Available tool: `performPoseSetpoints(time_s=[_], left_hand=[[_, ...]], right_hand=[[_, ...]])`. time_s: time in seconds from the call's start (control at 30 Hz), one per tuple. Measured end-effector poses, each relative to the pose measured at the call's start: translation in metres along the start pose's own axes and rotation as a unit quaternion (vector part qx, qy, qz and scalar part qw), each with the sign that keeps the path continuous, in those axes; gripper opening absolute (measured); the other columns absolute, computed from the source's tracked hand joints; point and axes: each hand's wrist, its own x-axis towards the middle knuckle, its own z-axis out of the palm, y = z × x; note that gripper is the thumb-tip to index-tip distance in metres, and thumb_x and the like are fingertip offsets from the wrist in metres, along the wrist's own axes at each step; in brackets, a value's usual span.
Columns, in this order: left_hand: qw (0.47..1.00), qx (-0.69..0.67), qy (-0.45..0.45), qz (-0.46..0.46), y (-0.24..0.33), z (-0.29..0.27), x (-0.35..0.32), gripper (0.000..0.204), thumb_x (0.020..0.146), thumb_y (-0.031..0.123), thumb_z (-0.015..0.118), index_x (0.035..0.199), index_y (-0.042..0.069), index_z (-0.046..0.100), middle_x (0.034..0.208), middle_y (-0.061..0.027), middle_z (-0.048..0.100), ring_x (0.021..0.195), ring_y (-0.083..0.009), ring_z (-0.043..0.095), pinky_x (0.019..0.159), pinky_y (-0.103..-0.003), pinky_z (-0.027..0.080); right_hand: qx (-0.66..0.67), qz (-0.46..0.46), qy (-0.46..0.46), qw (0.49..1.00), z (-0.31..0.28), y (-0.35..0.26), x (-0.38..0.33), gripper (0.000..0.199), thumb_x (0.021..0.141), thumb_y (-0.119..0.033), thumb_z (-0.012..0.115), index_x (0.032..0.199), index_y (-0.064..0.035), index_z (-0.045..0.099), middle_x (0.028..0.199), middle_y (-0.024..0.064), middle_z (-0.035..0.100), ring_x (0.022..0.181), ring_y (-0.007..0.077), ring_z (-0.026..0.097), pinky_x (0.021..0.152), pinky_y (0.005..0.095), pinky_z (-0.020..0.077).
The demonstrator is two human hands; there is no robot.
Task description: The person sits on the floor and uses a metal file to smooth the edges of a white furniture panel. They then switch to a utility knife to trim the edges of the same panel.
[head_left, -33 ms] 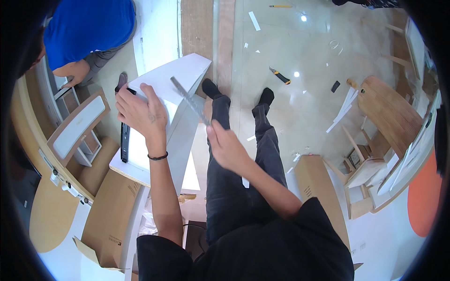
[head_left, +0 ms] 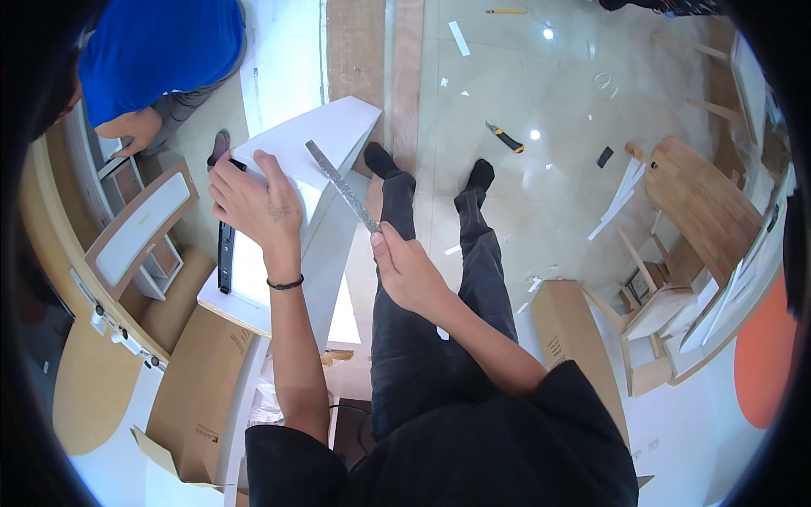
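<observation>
My right hand (head_left: pixel 411 272) is closed around one end of a flat metal file (head_left: pixel 344 187), grey with a speckled surface. The file points up and left, its far end over the white board. My left hand (head_left: pixel 256 203) grips the left edge of that white board (head_left: pixel 325 135), fingers bent over the edge and thumb lying on the top face. A black metal rail (head_left: pixel 225 258) runs along the same edge, partly hidden under my fingers. The board is part of a white piece tilted beside my left leg.
A utility knife (head_left: pixel 505 137) and a pencil (head_left: pixel 507 12) lie on the tiled floor among white scraps. Cardboard boxes (head_left: pixel 198 393) stand at the lower left and right. Wooden furniture (head_left: pixel 701 207) is on the right. A person in a blue shirt (head_left: pixel 165 55) crouches at upper left.
The file, smeared by motion a moment before, now shows sharply and has shifted slightly with my right hand. My left hand and the board stay put.
</observation>
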Motion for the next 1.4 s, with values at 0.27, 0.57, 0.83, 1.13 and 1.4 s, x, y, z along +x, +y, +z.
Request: performPoseSetpoints(time_s=[0.27, 0.57, 0.83, 1.13, 1.4], left_hand=[[1.000, 0.001, 0.021, 0.010, 0.006, 0.004, 0.004, 0.042, 0.091, 0.032, 0.053, 0.118, 0.001, 0.054, 0.113, -0.0162, 0.056, 0.110, -0.0331, 0.051, 0.094, -0.045, 0.033], [0.999, -0.027, 0.025, -0.007, 0.011, -0.005, 0.003, 0.043, 0.092, 0.035, 0.053, 0.121, 0.002, 0.055, 0.110, -0.0139, 0.056, 0.106, -0.0320, 0.051, 0.094, -0.045, 0.034], [1.000, 0.008, -0.029, 0.000, 0.008, -0.009, 0.004, 0.046, 0.092, 0.037, 0.055, 0.124, 0.003, 0.053, 0.112, -0.0139, 0.056, 0.108, -0.0324, 0.052, 0.096, -0.047, 0.036], [0.982, -0.118, -0.130, -0.066, -0.008, -0.024, 0.029, 0.033, 0.092, 0.036, 0.058, 0.105, 0.007, 0.063, 0.103, -0.0133, 0.061, 0.099, -0.0345, 0.058, 0.085, -0.050, 0.042], [0.911, -0.227, -0.017, -0.344, -0.027, -0.033, 0.127, 0.027, 0.089, 0.009, 0.057, 0.115, -0.001, 0.053, 0.096, -0.0185, 0.060, 0.081, -0.0326, 0.058, 0.075, -0.044, 0.048]], right_hand=[[-0.086, 0.048, 0.093, 0.991, -0.014, 0.081, 0.048, 0.039, 0.105, -0.034, 0.035, 0.099, 0.0010, 0.051, 0.091, 0.0353, 0.058, 0.091, 0.0560, 0.055, 0.075, 0.0576, 0.0448], [-0.175, 0.241, 0.144, 0.944, -0.162, 0.199, -0.134, 0.047, 0.093, -0.033, 0.047, 0.114, 0.0090, 0.044, 0.095, 0.0356, 0.066, 0.096, 0.0489, 0.065, 0.089, 0.0545, 0.0480], [-0.224, 0.343, 0.156, 0.899, -0.255, 0.158, -0.196, 0.049, 0.093, -0.034, 0.047, 0.112, 0.0107, 0.042, 0.077, 0.0243, 0.069, 0.083, 0.0433, 0.069, 0.084, 0.0497, 0.0514], [-0.304, 0.141, 0.133, 0.932, -0.264, -0.045, -0.081, 0.049, 0.097, -0.037, 0.050, 0.114, 0.0083, 0.044, 0.101, 0.0366, 0.064, 0.100, 0.0505, 0.062, 0.090, 0.0535, 0.0472], [-0.375, 0.172, 0.166, 0.896, -0.288, -0.247, 0.071, 0.051, 0.098, -0.042, 0.042, 0.113, 0.0066, 0.044, 0.099, 0.0391, 0.062, 0.098, 0.0530, 0.062, 0.088, 0.0555, 0.0479]])
